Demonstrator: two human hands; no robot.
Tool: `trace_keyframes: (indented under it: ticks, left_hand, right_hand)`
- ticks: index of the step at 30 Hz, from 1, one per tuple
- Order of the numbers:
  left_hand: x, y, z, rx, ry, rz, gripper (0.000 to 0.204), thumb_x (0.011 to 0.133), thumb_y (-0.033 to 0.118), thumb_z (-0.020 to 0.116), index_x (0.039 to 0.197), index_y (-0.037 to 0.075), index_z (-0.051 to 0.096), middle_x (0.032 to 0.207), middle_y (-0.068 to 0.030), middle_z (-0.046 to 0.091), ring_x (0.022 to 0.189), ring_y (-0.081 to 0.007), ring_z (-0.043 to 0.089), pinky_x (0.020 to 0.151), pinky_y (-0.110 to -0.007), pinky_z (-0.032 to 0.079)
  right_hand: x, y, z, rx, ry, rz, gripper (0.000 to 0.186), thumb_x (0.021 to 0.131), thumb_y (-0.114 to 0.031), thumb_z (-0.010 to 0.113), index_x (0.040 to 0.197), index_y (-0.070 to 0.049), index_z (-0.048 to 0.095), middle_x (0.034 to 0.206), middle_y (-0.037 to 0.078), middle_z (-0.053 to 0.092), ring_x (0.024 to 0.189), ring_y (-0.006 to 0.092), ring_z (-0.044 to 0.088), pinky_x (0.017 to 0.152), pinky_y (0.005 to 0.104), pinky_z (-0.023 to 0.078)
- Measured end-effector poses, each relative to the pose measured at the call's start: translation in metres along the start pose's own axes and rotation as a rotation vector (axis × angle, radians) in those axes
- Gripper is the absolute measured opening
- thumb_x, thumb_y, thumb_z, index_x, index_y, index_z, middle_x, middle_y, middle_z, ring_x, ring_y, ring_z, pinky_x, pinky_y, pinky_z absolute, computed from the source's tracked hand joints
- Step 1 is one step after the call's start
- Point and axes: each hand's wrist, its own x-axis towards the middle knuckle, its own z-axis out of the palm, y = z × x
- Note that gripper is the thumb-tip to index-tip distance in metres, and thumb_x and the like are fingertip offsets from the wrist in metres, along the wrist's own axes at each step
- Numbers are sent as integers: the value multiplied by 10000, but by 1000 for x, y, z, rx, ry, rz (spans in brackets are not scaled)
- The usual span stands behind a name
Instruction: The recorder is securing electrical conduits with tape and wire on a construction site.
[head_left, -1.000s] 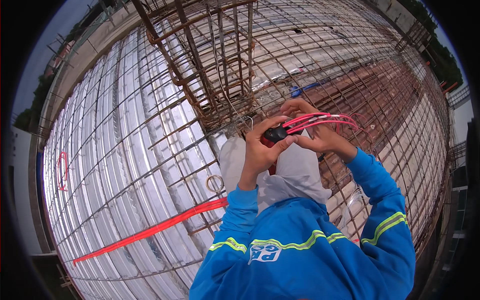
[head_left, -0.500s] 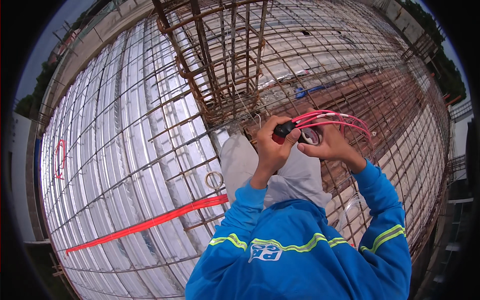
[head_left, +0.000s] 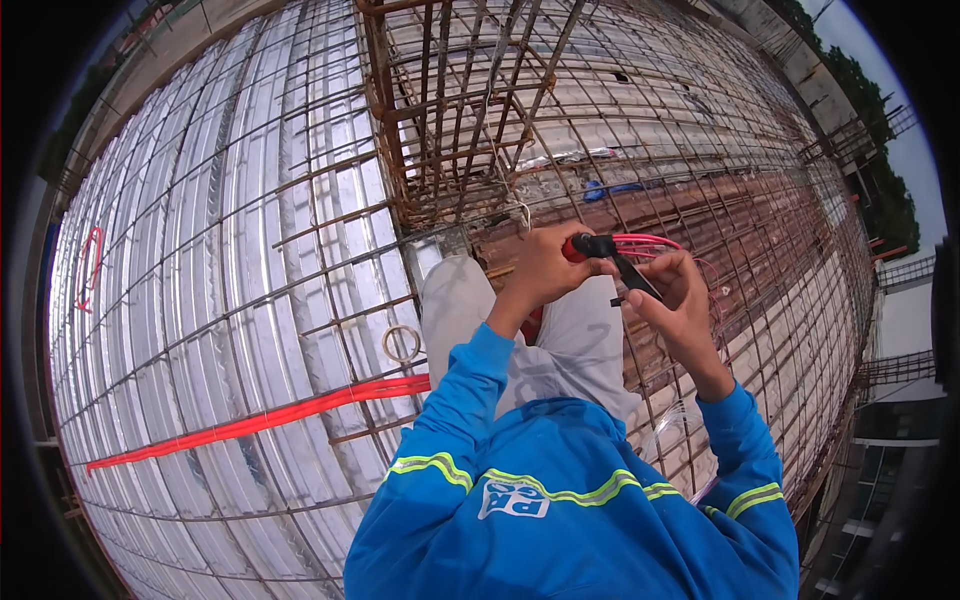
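Observation:
Over my knees, my left hand (head_left: 548, 262) is closed round a red tube end (head_left: 573, 249) wrapped in black tape (head_left: 597, 246). Several pink-red cables (head_left: 648, 241) come out of the wrapped end and bend away to the right. A black band of electrical tape (head_left: 634, 276) slants from beside the wrapping to my right hand (head_left: 680, 298), whose thumb and fingers pinch it. The tape's roll cannot be clearly made out at this angle. Below the left hand, a bit of red (head_left: 533, 325) shows between my legs.
Rebar mesh (head_left: 330, 210) covers ribbed metal decking (head_left: 200, 300). An upright rebar cage (head_left: 455, 120) rises ahead. Red tubes (head_left: 260, 424) run leftward, near a pale ring (head_left: 401, 344). Clear coiled line (head_left: 672, 425) lies at right; a blue scrap (head_left: 610, 189) lies beyond my hands.
The tape in my right hand has turned from a roll showing its pale inside to a black slanting band. My left hand has tilted the wrapped end, and the view has shifted slightly.

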Motion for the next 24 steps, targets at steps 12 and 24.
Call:
trace_keyframes:
  ticks: [12, 24]
  left_hand:
    - [7, -14, 22, -72, 200, 335, 335, 710, 141, 747, 1001, 44, 612, 860, -127, 659, 770, -291, 645, 674, -338, 499]
    - [-12, 14, 37, -51, -120, 123, 433, 756, 207, 735, 1114, 93, 522, 969, -131, 626, 880, -304, 626, 755, -353, 486]
  right_hand:
    - [-11, -16, -6, -1141, -209, -677, 188, 620, -98, 715, 787, -36, 656, 1207, 121, 469, 1151, 353, 371, 924, 465, 302]
    - [108, -85, -8, -1008, -1027, -312, 537, 795, -405, 442, 979, 68, 619, 1263, 151, 405, 1174, 317, 359, 992, 454, 294]
